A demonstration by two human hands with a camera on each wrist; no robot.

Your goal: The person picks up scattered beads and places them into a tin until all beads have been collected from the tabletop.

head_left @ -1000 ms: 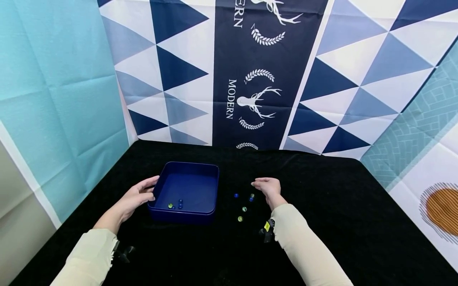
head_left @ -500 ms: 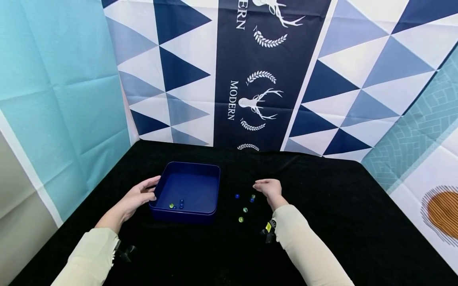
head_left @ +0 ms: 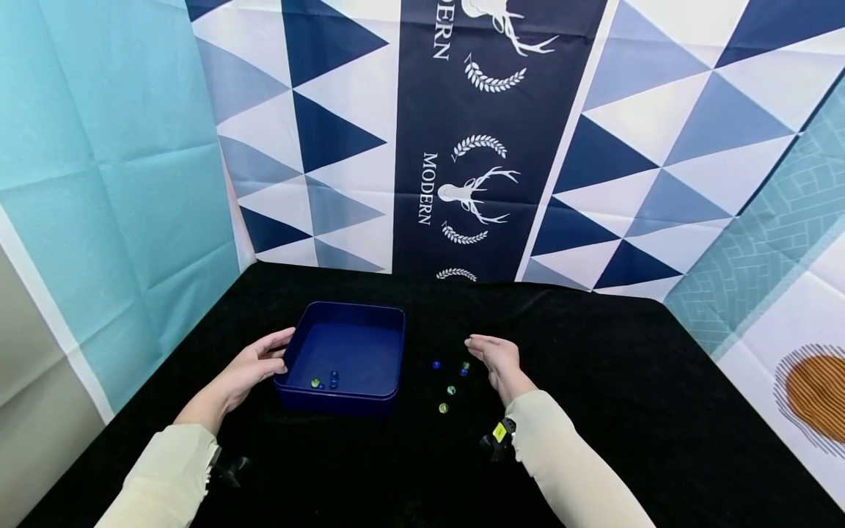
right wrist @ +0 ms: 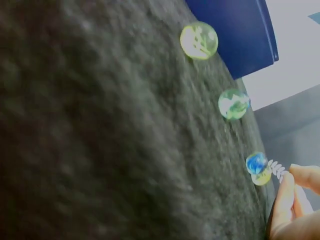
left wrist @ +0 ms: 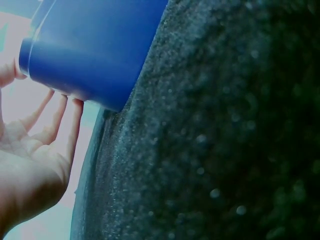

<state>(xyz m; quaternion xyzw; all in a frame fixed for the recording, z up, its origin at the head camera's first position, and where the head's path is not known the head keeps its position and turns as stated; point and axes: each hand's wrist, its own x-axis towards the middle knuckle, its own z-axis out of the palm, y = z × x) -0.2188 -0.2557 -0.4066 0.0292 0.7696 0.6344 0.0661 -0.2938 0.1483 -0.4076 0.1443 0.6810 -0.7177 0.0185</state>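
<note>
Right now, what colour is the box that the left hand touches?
The box is plain dark blue, seen best in the head view.

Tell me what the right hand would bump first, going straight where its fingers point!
Probably the blue box: in the head view, the right hand points toward its nearer side. Height is unclear, so it might pass above the rim.
</note>
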